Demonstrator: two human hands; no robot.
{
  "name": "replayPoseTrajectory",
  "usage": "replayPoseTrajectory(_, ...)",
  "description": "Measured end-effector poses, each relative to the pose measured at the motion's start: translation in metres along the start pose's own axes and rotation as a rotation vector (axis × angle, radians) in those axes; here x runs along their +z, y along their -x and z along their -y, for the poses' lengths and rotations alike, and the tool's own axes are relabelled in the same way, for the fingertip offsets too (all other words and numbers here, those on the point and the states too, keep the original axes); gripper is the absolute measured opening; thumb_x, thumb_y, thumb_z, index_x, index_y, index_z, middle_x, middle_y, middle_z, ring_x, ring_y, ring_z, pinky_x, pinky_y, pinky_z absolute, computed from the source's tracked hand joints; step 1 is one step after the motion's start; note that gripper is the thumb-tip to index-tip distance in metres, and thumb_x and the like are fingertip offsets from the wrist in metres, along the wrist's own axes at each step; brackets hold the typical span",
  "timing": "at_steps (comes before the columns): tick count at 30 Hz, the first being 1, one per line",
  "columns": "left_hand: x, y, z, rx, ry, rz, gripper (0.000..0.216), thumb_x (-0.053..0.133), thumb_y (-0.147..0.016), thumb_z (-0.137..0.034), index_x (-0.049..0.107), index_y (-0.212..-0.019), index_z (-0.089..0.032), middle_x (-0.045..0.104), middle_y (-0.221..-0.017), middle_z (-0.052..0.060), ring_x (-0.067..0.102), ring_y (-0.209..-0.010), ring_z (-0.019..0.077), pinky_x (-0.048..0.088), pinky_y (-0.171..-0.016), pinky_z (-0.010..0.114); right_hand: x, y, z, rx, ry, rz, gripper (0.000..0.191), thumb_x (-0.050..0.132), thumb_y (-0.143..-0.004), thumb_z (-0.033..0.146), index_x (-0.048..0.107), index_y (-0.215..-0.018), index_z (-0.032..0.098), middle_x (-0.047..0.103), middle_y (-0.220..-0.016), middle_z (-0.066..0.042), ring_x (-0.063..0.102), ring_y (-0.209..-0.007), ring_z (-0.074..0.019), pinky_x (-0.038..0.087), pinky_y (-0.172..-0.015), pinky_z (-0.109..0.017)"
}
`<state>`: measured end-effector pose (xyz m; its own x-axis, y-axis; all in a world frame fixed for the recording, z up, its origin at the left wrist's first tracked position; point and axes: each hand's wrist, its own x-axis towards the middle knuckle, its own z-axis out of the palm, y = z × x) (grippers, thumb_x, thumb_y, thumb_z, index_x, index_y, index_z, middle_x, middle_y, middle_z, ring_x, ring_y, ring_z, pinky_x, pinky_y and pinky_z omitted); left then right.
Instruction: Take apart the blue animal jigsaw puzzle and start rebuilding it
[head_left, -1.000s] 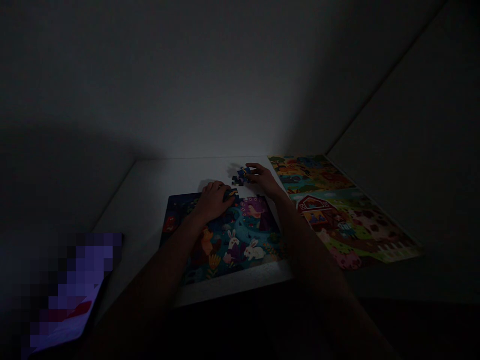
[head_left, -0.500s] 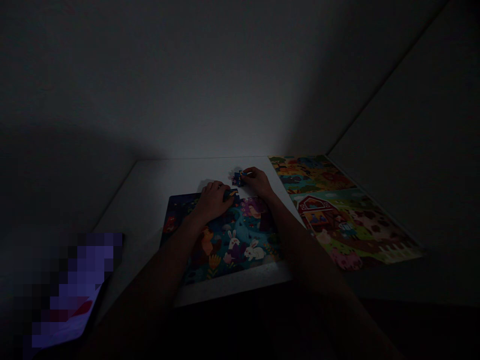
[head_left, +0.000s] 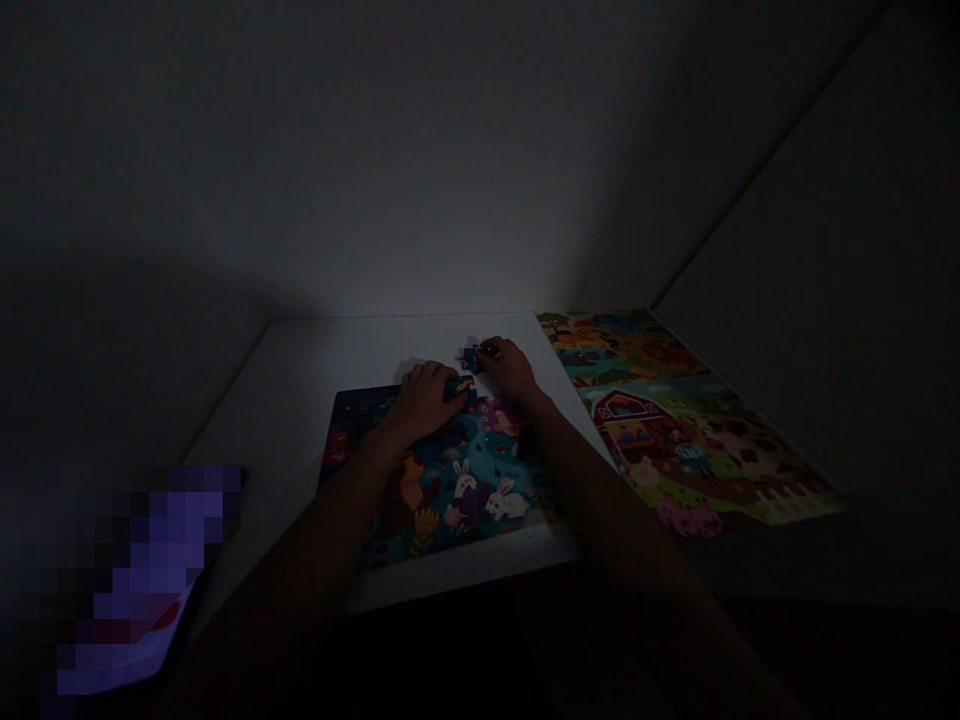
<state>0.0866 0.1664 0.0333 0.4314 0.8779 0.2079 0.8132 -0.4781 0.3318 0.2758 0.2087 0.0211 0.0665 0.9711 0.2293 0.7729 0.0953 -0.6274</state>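
A dark jigsaw puzzle with white rabbits (head_left: 457, 480) lies on the white table (head_left: 300, 400) in front of me. My left hand (head_left: 424, 398) rests on the puzzle's upper part, fingers curled on a dark puzzle piece (head_left: 461, 388). My right hand (head_left: 510, 367) is just beyond the puzzle's top edge, fingers pinched on a small blue puzzle piece (head_left: 471, 357) above the bare table. The two hands are close together. The room is very dim.
A finished farm puzzle with a red barn (head_left: 675, 430) lies to the right, reaching past the table's right side. A blurred purple and white object (head_left: 142, 580) sits at lower left. Walls close the table in behind and on the right.
My right hand has moved left and toward my left hand, bringing the blue piece from the loose pieces near the farm puzzle. My left hand has stayed in place.
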Motion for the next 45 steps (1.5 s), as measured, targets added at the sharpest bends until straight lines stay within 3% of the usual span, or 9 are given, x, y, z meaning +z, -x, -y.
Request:
replayPoseTrajectory(8,0.001,-0.001,0.002,0.032,0.05,-0.024,0.033,0.058,-0.087,-0.034,0.055,-0.116,-0.018,0.06,-0.117,0.011,0.051,-0.114,0.0302,0.04,-0.1,0.045,0.002,0.001,-0.003,-0.042,-0.029,-0.023,0.022,0.062,-0.085,0.03,0.067,-0.104,0.02,0.062,-0.1,-0.007,0.059,-0.086,-0.0172,0.046,-0.081,-0.029)
replayPoseTrajectory(12,-0.002,0.0,0.0,0.048,0.118,-0.052,0.032,0.058,-0.085,-0.027,0.054,-0.117,-0.02,0.062,-0.118,0.01,0.053,-0.115,0.0289,0.04,-0.101,0.044,-0.003,0.0,0.0,-0.124,-0.155,-0.026,0.016,0.062,-0.082,0.027,0.069,-0.093,0.017,0.063,-0.094,-0.006,0.058,-0.085,-0.0174,0.045,-0.081,-0.03)
replayPoseTrajectory(18,-0.006,-0.001,-0.002,0.024,0.259,-0.085,0.029,0.058,-0.085,-0.023,0.058,-0.114,-0.019,0.067,-0.101,0.008,0.062,-0.098,0.0265,0.048,-0.09,0.041,-0.012,0.003,0.013,-0.134,-0.604,0.234,0.021,0.061,-0.077,0.037,0.066,-0.078,0.016,0.063,-0.074,0.0,0.055,-0.07,-0.0139,0.043,-0.07,-0.027)
replayPoseTrajectory(23,-0.006,-0.001,-0.002,-0.01,0.396,-0.096,0.025,0.058,-0.086,-0.024,0.061,-0.11,-0.02,0.069,-0.094,0.006,0.065,-0.086,0.0221,0.051,-0.079,0.036,-0.019,0.006,0.019,-0.102,-0.66,0.375,0.028,0.063,-0.074,0.043,0.065,-0.075,0.016,0.061,-0.07,0.0,0.052,-0.067,-0.0126,0.04,-0.065,-0.026)
replayPoseTrajectory(27,-0.005,-0.001,-0.002,-0.001,0.436,-0.099,0.031,0.059,-0.086,-0.026,0.062,-0.116,-0.022,0.07,-0.098,0.005,0.066,-0.088,0.0214,0.052,-0.08,0.035,-0.02,0.003,0.015,-0.093,-0.575,0.283,0.03,0.057,-0.078,0.044,0.064,-0.072,0.016,0.061,-0.067,0.0,0.052,-0.065,-0.0131,0.039,-0.064,-0.026)
replayPoseTrajectory(34,-0.009,0.0,-0.007,-0.061,0.511,-0.066,0.024,0.059,-0.086,-0.027,0.067,-0.108,-0.02,0.072,-0.106,0.005,0.067,-0.093,0.0207,0.053,-0.085,0.033,-0.018,-0.001,-0.003,-0.017,-0.338,-0.046,0.033,0.047,-0.087,0.042,0.062,-0.071,0.017,0.061,-0.066,0.0,0.053,-0.067,-0.0147,0.037,-0.063,-0.026)
replayPoseTrajectory(38,-0.011,0.001,-0.009,-0.112,0.542,-0.048,0.024,0.06,-0.085,-0.024,0.067,-0.108,-0.02,0.073,-0.099,0.004,0.067,-0.085,0.019,0.054,-0.078,0.032,-0.02,-0.002,-0.01,0.03,-0.32,-0.092,0.031,0.048,-0.087,0.04,0.062,-0.072,0.018,0.062,-0.068,-0.001,0.054,-0.068,-0.0151,0.037,-0.065,-0.027)
replayPoseTrajectory(42,-0.011,0.002,-0.01,-0.13,0.57,-0.039,0.025,0.06,-0.085,-0.024,0.066,-0.109,-0.021,0.073,-0.095,0.003,0.067,-0.081,0.0188,0.055,-0.072,0.031,-0.023,-0.002,-0.003,-0.017,-0.413,0.012,0.024,0.055,-0.083,0.037,0.062,-0.072,0.017,0.059,-0.066,0.001,0.052,-0.066,-0.0139,0.039,-0.066,-0.027)
replayPoseTrajectory(45,-0.01,0.002,-0.01,-0.142,0.596,-0.046,0.026,0.059,-0.085,-0.024,0.066,-0.11,-0.022,0.072,-0.091,0.002,0.067,-0.079,0.0185,0.054,-0.068,0.03,-0.026,0.002,0.008,-0.067,-0.611,0.281,0.024,0.06,-0.079,0.039,0.063,-0.072,0.016,0.058,-0.065,0.002,0.05,-0.063,-0.012,0.04,-0.064,-0.025)
